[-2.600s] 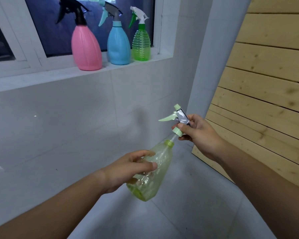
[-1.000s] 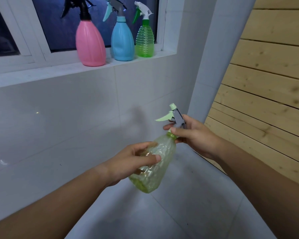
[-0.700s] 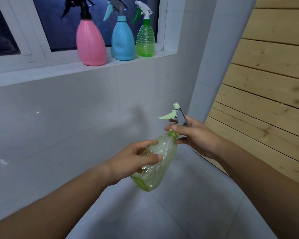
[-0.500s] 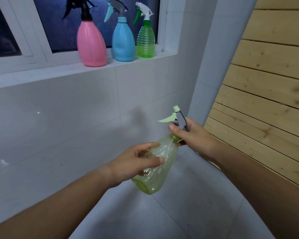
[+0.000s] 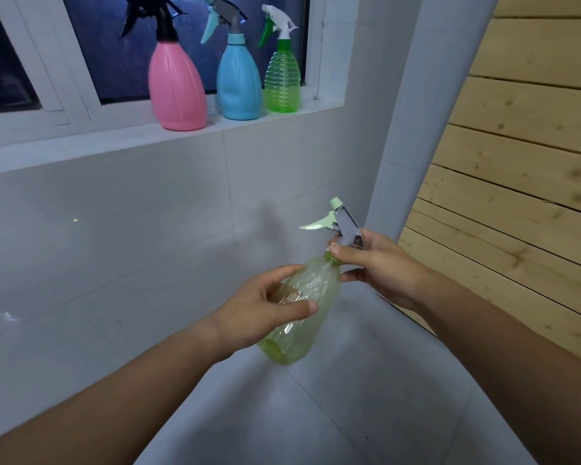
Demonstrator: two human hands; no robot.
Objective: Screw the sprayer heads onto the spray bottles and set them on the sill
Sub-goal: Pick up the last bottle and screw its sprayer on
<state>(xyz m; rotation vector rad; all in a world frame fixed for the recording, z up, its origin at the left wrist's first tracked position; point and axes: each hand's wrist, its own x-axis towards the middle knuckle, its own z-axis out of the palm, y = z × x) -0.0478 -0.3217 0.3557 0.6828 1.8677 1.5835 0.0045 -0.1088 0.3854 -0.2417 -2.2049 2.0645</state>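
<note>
yellow-green bottle (image 5: 307, 313) gripped by left hand (image 5: 262, 313), right hand (image 5: 379, 266) pinching sprayer head (image 5: 341, 224) at its neck

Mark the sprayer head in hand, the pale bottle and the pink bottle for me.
sprayer head (image 5: 347, 226), head view, on its grey body.
pale bottle (image 5: 311, 327), head view, on its lower side.
pink bottle (image 5: 176, 88), head view, on its belly, on the sill.

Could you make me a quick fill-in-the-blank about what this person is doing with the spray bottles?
1. The left hand grips the pale yellow-green bottle around its ____.
2. The right hand holds the sprayer head at the bottle's ____.
3. On the sill stand ____ finished bottles.
4. The middle one of those is ____.

Missing words: body; neck; three; blue
</note>
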